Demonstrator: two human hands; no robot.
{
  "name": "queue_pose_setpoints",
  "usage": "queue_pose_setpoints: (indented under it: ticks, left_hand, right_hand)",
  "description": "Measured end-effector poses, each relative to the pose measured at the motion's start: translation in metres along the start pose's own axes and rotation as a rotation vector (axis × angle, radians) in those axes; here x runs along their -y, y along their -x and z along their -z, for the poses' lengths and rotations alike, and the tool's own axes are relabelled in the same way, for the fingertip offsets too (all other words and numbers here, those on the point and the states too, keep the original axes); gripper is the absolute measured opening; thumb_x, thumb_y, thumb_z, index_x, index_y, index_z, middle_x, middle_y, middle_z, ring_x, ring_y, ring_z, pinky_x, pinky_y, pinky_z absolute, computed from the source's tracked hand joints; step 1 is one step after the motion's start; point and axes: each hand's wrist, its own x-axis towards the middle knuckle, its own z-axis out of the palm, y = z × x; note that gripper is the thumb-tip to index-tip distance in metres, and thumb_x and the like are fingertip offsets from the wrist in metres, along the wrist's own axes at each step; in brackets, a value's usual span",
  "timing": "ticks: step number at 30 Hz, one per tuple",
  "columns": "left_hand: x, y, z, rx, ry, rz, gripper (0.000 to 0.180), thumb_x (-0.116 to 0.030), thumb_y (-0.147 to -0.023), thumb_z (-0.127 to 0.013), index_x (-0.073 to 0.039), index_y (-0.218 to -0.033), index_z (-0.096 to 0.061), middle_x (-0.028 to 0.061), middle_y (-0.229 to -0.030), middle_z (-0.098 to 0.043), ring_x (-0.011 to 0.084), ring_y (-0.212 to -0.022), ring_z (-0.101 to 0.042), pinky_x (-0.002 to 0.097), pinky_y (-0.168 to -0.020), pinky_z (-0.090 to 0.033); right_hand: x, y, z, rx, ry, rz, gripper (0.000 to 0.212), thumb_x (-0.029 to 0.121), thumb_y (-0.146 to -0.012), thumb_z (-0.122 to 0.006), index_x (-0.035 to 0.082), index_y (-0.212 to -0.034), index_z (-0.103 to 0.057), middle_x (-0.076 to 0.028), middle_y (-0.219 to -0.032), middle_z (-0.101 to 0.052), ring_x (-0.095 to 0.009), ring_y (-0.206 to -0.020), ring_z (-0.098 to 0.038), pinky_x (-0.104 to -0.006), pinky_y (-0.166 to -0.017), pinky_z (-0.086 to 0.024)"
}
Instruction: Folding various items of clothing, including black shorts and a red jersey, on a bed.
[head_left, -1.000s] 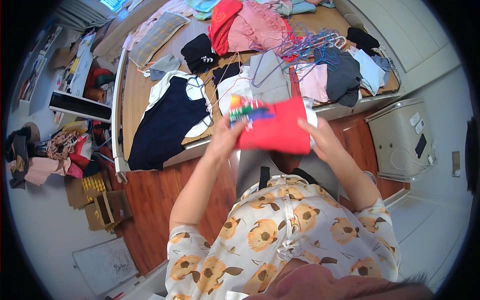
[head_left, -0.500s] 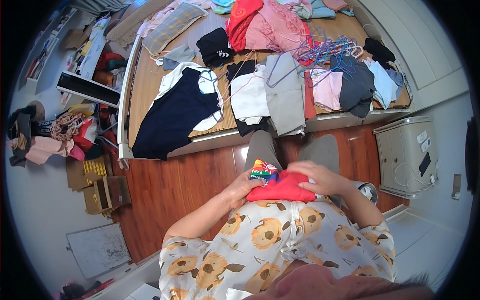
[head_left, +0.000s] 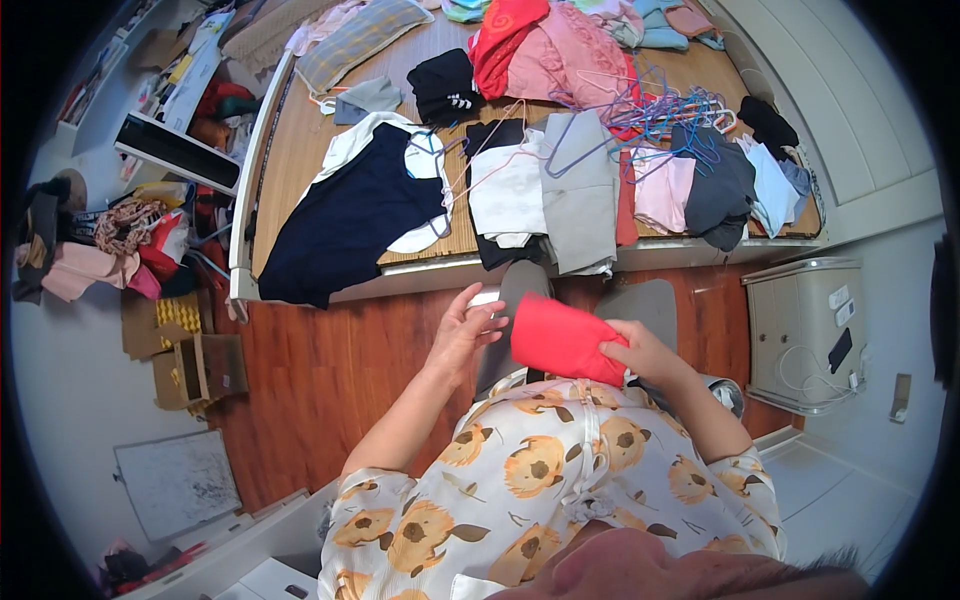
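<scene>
A folded red garment, with only plain red fabric showing, is held over my lap. My right hand grips its right end, thumb on top and the other fingers underneath. To the left of the garment, my left hand is raised with its fingers apart and nothing in it. Beyond my knees, a dark navy garment lies spread over a white top on the bed, one end hanging past the edge. Folded white cloth and grey trousers lie beside it.
A tangle of coloured hangers sits on the bed mat among folded clothes, including a dark grey garment. A beige cabinet stands at the right. Cardboard boxes and a whiteboard are at the left.
My left hand has let go of the red garment and moved up and left. The garment has turned, hiding its colourful print, and lifted slightly in my right hand.
</scene>
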Motion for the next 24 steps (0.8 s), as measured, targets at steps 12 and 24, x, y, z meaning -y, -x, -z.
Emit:
queue_pose_setpoints:
  ticks: [12, 24]
  left_hand:
    - [0.022, -0.011, -0.038, 0.248, 0.201, 0.259, 0.068, -0.046, -0.085, -0.06, -0.015, -0.138, -0.032, 0.0063, -0.127, -0.049, 0.0187, -0.116, -0.049, 0.0399, -0.095, -0.041]
    - [0.021, -0.035, -0.037, 0.085, 0.331, 0.181, 0.051, -0.024, -0.081, -0.07, -0.005, -0.123, -0.047, 0.0084, -0.119, -0.056, 0.0203, -0.109, -0.054, 0.0363, -0.093, -0.045]
  right_hand:
    - [0.012, -0.049, -0.017, -0.185, -0.708, 0.029, 0.036, 0.01, -0.089, -0.053, -0.005, -0.121, -0.048, -0.013, -0.116, -0.058, -0.018, -0.103, -0.059, -0.03, -0.09, -0.047]
    - [-0.01, -0.066, -0.014, -0.122, -0.913, -0.058, 0.037, 0.019, -0.093, -0.05, -0.002, -0.123, -0.047, -0.012, -0.116, -0.058, -0.016, -0.104, -0.058, -0.0305, -0.089, -0.047]
